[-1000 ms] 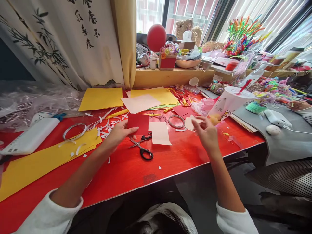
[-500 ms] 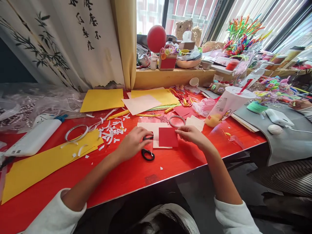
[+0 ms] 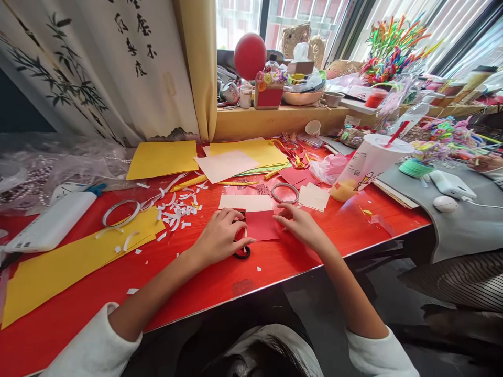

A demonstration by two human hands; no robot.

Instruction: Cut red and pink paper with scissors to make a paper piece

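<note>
Head: left hand (image 3: 219,238) across mostly hidden scissors (image 3: 245,255), right hand (image 3: 303,225) at red paper (image 3: 262,225), grip unclear.

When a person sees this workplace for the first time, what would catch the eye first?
Probably the red round thing, perhaps a balloon, before the bright window. Below it spreads the vivid red table, where the left hand and right hand flank a red paper. At upper right, a bunch of colourful fuzzy stems also stands out.
</note>
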